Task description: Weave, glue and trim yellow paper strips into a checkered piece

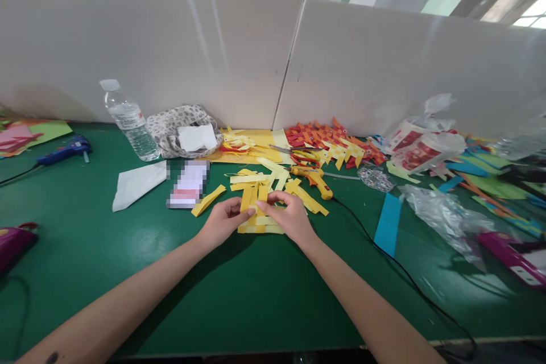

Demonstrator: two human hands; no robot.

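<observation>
Both hands hold a small weave of yellow paper strips (261, 228), deep yellow crossing pale yellow, just above the green table. My left hand (226, 217) pinches its left side, thumb on top. My right hand (290, 215) grips the upper right part between thumb and fingers; its fingertips are partly hidden behind the strips. Loose yellow strips (313, 200) lie just beyond the hands. A folded yellow strip (209, 200) rests left of them. Behind is a yellow hot glue gun (318, 179), close to a pair of scissors (305, 157).
A water bottle (133, 122), patterned cloth bag (183, 125), phone (187, 185) and white paper (139, 186) stand or lie left. Red and yellow woven paper pieces (333, 142) line the partition. To the right are a blue strip (388, 224), plastic bag (447, 219) and black cord (396, 264).
</observation>
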